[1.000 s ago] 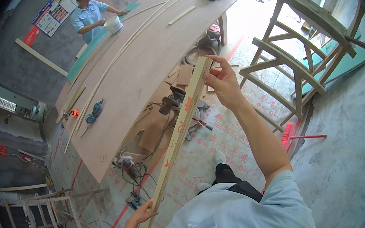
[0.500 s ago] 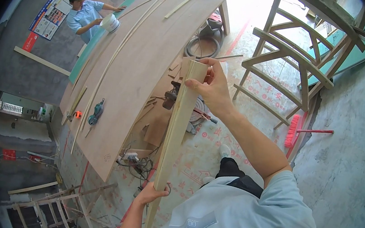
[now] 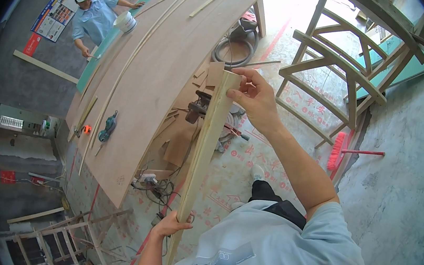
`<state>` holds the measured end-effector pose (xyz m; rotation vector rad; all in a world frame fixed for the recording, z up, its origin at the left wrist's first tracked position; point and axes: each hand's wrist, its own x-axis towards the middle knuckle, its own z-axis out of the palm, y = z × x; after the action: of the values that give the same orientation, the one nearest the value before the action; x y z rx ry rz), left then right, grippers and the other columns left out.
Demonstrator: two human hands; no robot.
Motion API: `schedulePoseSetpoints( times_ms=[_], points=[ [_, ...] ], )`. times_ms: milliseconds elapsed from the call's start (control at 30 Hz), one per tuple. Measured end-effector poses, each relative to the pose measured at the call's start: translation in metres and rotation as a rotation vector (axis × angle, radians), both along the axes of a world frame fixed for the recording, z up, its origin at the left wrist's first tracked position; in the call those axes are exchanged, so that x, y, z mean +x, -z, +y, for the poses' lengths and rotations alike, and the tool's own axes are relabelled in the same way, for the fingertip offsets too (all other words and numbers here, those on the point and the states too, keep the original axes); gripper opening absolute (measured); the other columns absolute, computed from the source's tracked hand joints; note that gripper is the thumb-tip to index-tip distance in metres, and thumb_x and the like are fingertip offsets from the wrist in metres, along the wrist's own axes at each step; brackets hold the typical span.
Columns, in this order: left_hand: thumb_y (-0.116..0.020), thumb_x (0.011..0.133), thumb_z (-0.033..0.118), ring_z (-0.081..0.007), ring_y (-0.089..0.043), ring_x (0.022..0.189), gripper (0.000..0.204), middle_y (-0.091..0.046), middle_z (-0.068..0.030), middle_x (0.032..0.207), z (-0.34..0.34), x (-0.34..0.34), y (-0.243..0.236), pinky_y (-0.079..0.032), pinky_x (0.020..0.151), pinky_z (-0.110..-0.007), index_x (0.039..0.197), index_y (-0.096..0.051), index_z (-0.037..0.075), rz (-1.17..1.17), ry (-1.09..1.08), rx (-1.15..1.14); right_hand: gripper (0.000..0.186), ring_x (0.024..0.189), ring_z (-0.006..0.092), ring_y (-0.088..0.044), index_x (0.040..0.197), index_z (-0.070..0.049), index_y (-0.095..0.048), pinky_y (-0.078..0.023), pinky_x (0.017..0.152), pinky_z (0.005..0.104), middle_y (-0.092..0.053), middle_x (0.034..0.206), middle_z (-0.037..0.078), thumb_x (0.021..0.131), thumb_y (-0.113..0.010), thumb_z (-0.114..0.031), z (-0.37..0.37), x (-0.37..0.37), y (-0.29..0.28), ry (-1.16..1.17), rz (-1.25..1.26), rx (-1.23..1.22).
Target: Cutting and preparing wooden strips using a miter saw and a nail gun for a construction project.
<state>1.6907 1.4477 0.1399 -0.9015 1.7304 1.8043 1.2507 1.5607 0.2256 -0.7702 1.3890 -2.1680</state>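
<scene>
A long pale wooden board slants through the middle of the view, its far end up beside the workbench. My right hand is closed on that end, thumb on the near face and fingers curled over the edge. Lower down, my left hand wraps round the same board, thumb across it. Behind the board stands a saw with a dark motor housing, partly hidden. The board's lower end runs down beside my shirt.
A large plywood workbench carries thin strips, a teal power tool and an orange gadget. Beyond it a co-worker stands by a white bucket. Wooden sawhorses, a red broom and tangled cables are around me.
My right thumb has shifted toward the board's edge, and the board has turned slightly. The co-worker's hand has left the bucket and moved down along the green strip.
</scene>
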Motion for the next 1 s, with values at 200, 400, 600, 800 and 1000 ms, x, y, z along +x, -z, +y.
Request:
schedulePoseSetpoints(
  times_ms=[200,400,600,800,1000],
  points=[
    [-0.076,0.082,0.006,-0.0116,-0.053,0.092,0.042,-0.053,0.0009,0.098,0.015,0.015,0.018,-0.047,0.081,-0.028,0.119,-0.055,0.005,0.067,-0.014,-0.164,0.05,0.09,0.0103,-0.061,0.133,-0.004,-0.055,-0.056,0.076,0.0252,-0.056,0.106,0.003,0.087,-0.074,-0.001,0.003,-0.003,0.009,-0.047,-0.074,-0.063],
    [-0.074,0.083,0.005,-0.014,-0.05,0.097,0.048,-0.051,-0.002,0.102,0.031,0.006,0.009,-0.045,0.085,-0.029,0.125,-0.05,0.005,0.093,-0.04,-0.322,0.05,0.098,0.0124,-0.062,0.134,-0.002,-0.053,-0.057,0.081,0.0268,-0.057,0.111,0.005,0.087,-0.071,0.002,0.011,-0.005,0.005,-0.045,-0.114,-0.102],
    [-0.075,0.082,0.003,-0.0158,-0.051,0.105,0.054,-0.055,-0.0041,0.109,0.031,0.002,0.018,-0.045,0.092,-0.029,0.13,-0.049,0.005,0.019,-0.092,-0.313,0.043,0.105,0.0155,-0.063,0.129,0.0,-0.057,-0.056,0.09,0.0297,-0.059,0.117,0.007,0.088,-0.065,0.011,0.016,-0.013,0.009,-0.074,-0.066,-0.017],
    [-0.075,0.081,0.0,-0.0174,-0.056,0.108,0.053,-0.059,-0.0054,0.112,0.01,0.007,0.026,-0.048,0.092,-0.033,0.129,-0.053,0.004,-0.087,-0.103,-0.184,0.033,0.092,0.0134,-0.065,0.114,-0.003,-0.066,-0.058,0.081,0.0253,-0.061,0.108,0.005,0.084,-0.07,0.011,-0.003,-0.016,0.027,0.09,0.021,-0.124],
    [-0.075,0.079,-0.002,-0.017,-0.058,0.104,0.048,-0.06,-0.0049,0.11,-0.003,0.005,0.03,-0.05,0.088,-0.033,0.123,-0.057,0.004,-0.08,-0.045,-0.14,0.029,0.085,0.0141,-0.064,0.104,-0.003,-0.069,-0.056,0.073,0.0256,-0.06,0.102,0.007,0.079,-0.076,0.008,-0.003,-0.025,0.034,0.187,0.249,-0.03]
  ],
)
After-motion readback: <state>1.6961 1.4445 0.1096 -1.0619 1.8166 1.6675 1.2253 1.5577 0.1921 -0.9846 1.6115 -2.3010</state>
